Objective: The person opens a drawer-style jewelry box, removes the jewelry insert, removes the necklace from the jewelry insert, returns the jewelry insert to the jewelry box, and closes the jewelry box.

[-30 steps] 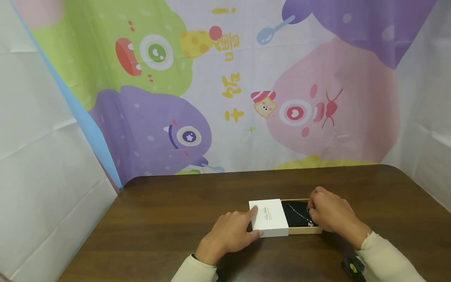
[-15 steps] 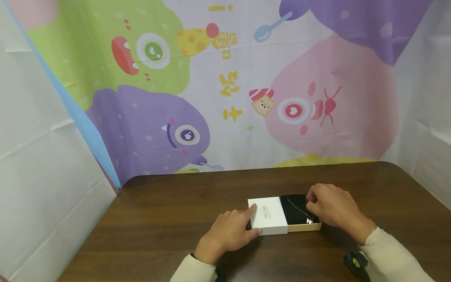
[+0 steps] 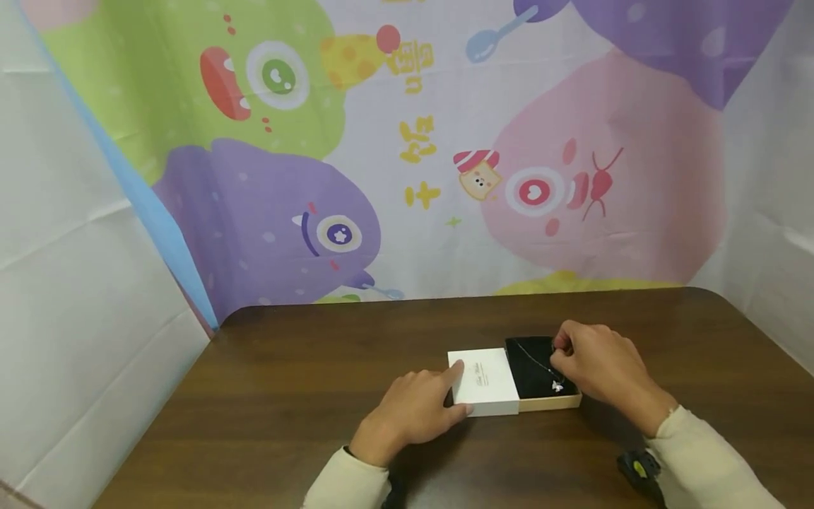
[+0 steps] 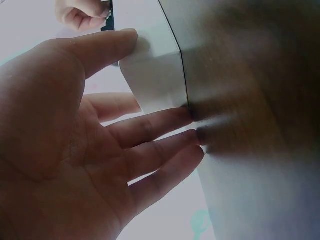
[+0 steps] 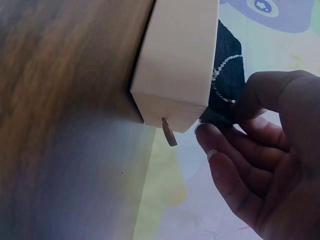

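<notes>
Necklace (image 3: pixel 557 387) lies on pad (image 3: pixel 526 385) beside right fingers (image 3: pixel 566 364).

The box sleeve (image 3: pixel 485 382) looks like smooth, matt white card, the drawer (image 5: pixel 176 50) like smooth beige card. Its black pad (image 3: pixel 529 378) appears matt and fabric-like; the chain (image 3: pixel 537 362) is shiny metal. The tabletop (image 3: pixel 286 389) shows wood grain with slight sheen.

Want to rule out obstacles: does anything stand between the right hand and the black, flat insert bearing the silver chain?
Nothing visible: the right hand appears to pinch the black insert at its edge, above the tan cardboard tray. The white cardboard sleeve lies on the insert's opposite side, not between them.
</notes>
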The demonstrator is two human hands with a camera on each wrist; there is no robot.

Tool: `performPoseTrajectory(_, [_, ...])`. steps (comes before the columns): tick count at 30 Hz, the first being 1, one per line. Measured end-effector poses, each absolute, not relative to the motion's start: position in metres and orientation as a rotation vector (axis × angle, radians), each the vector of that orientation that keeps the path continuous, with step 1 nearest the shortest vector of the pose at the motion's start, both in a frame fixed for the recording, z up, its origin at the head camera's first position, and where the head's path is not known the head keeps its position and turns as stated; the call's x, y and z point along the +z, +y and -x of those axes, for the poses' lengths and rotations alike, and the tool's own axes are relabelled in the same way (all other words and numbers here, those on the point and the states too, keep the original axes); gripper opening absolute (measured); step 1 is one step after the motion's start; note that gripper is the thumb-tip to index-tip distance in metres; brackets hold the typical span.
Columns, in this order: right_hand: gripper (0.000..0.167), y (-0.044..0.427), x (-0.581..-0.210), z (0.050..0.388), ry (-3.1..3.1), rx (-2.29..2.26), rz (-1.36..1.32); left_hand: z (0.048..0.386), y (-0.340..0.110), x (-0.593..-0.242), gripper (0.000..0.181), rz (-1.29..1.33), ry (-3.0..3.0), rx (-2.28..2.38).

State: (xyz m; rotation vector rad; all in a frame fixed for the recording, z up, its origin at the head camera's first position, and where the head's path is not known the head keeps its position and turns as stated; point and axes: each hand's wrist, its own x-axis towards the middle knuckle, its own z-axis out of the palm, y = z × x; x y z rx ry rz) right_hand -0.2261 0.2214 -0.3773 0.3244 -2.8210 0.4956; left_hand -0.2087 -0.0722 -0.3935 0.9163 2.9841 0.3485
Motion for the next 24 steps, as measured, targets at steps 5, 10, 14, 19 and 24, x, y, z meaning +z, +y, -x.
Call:
performPoseTrajectory(5, [0.012,0.2213,-0.377,0.2264,-2.799,0.525,-0.325,0.2086,-0.0712,-0.3944,0.066,-0.899,2.985,0.342])
performPoseTrajectory(10, [0.012,0.2204,-0.3776,0.2249,-2.764,0.556,-0.294,0.2104,-0.0703,-0.3964,0.067,-0.914,2.986,0.342])
performPoseTrajectory(14, [0.011,0.2203,-0.3791,0.2248,-2.729,0.577,-0.28,0.2111,-0.0697,-0.397,0.067,-0.915,2.984,0.341])
performPoseTrajectory(19, [0.008,0.2205,-0.3813,0.2265,-2.685,0.61,-0.283,0.2112,-0.0703,-0.3969,0.067,-0.906,2.982,0.342])
performPoseTrajectory(24, [0.009,0.2193,-0.3822,0.226,-2.648,0.645,-0.291,0.212,-0.0707,-0.3971,0.067,-0.915,2.985,0.345])
